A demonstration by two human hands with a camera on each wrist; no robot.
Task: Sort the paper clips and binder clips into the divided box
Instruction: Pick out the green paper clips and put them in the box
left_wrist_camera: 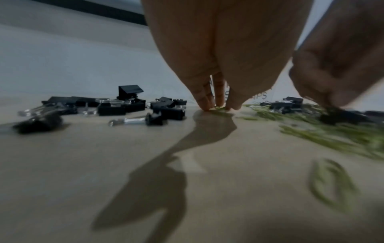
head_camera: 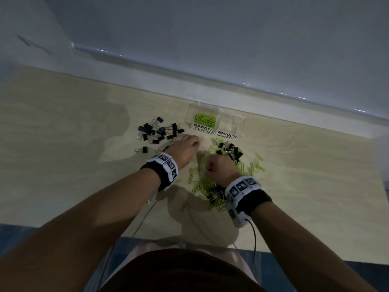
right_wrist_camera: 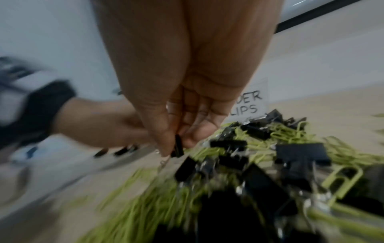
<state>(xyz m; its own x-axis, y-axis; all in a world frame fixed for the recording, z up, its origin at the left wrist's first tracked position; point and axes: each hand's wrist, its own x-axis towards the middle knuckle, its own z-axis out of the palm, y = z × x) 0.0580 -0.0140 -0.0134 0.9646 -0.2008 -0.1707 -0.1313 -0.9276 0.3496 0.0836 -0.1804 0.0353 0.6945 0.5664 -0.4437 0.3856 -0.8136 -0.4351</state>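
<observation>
A clear divided box [head_camera: 240, 123] stands at the back of the table. Its "PAPER CLIPS" side holds green paper clips [head_camera: 205, 120]; I see nothing in the "BINDER CLIPS" side [head_camera: 228, 126]. My left hand [head_camera: 196, 142] has its fingertips [left_wrist_camera: 204, 105] down on the table, pinching a green paper clip [left_wrist_camera: 219, 108]. My right hand [head_camera: 212, 163] hangs over a mixed pile [head_camera: 230, 151] and pinches a black binder clip [right_wrist_camera: 179, 148] between thumb and fingers. Black binder clips alone [head_camera: 160, 130] lie in a heap to the left.
More green paper clips and binder clips [head_camera: 210, 187] lie under my right wrist. Loose green clips [head_camera: 257, 165] are scattered to the right. The wooden table [head_camera: 63, 144] ends at a wall ledge [head_camera: 189, 81] behind the box. Cables [head_camera: 147, 216] trail over the front edge.
</observation>
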